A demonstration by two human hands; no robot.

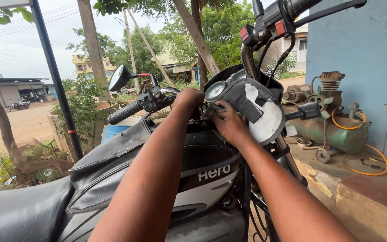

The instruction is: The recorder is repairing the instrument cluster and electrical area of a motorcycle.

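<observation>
Hands both at motorcycle dash, work looks mid-step on worn black instrument cover (256, 110). Your left hand (189, 98) reaches behind handlebar centre, fingers hidden, grip unclear. Your right hand (227, 123) presses cover's lower edge beside round gauge (214, 91), fingers curled narrow. Next move likely needs steady pull on cover without snagging cables. White lettering on black tank (211, 172); red switch (246, 35) on upper bar; green compressor (332, 130) at blue wall.

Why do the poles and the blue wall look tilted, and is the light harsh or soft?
Head view: the wide lens bends and leans the black pole and blue wall near the edges; overcast sky gives soft light, with faint shadows; both hands, left and right, look sharp at the motorcycle gauge.
</observation>
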